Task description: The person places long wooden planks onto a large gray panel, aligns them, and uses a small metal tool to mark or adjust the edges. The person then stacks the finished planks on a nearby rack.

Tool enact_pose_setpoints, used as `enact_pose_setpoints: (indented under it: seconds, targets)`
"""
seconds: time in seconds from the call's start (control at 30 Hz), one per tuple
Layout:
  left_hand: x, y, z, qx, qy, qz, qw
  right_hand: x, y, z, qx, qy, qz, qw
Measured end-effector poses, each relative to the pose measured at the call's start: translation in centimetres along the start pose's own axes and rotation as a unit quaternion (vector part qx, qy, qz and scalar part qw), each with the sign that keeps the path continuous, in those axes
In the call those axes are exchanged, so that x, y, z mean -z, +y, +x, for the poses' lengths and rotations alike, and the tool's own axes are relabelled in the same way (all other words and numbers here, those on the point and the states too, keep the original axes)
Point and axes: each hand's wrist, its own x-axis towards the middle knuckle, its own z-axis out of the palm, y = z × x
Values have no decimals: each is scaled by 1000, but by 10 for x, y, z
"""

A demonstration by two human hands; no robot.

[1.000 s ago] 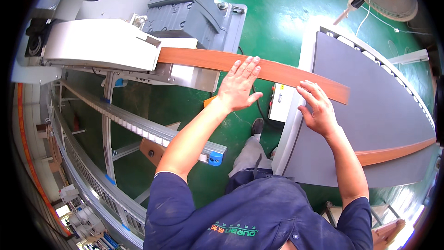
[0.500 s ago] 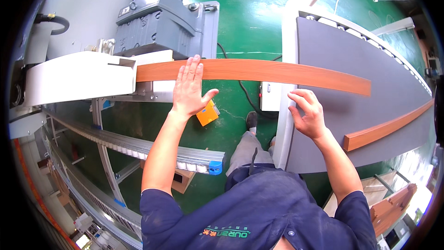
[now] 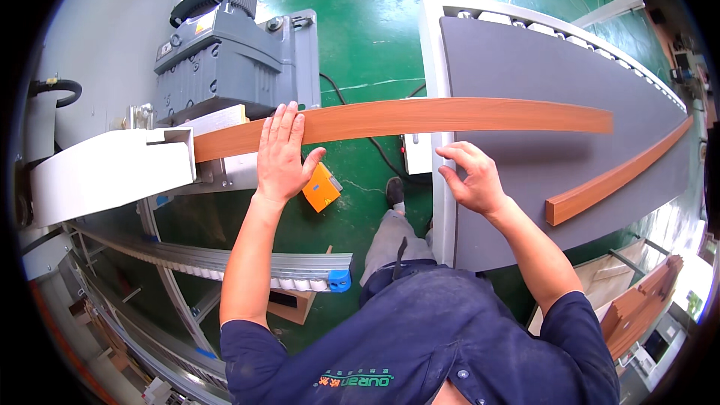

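Right hand lifted off wooden strip

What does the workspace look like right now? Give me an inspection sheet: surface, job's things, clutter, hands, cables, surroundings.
Surface: grey conveyor belt, mostly bare; white machine infeed at the left.
Job's things: long wood-grain strip bridges the gap from belt to infeed; second wood-grain strip lies on the belt nearer its right edge.
Clutter: orange box below the gap, over the green floor.
Hands: left hand flat on the long strip, fingers spread; right hand at the belt's near edge, open, apart from the strip.
Cables: black cable on the floor; black hose far left.
Surroundings: grey motor, roller rail, stacked strips lower right.
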Motion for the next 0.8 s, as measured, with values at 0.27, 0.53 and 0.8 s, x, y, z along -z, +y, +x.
enact_pose_setpoints:
  seconds: [0.27, 0.53, 0.8]
  targets:
    - [5, 26, 37, -64, -14, -43, 997, 5, 16, -16, -75, 40, 66, 994]
    - [-19, 85, 69, -156, -19, -66, 985, -1, 51, -29, -285, 102, 270, 914]
    - [-16, 104, 94, -150, -92, -46, 983, -8, 60, -2, -366, 152, 538, 744]
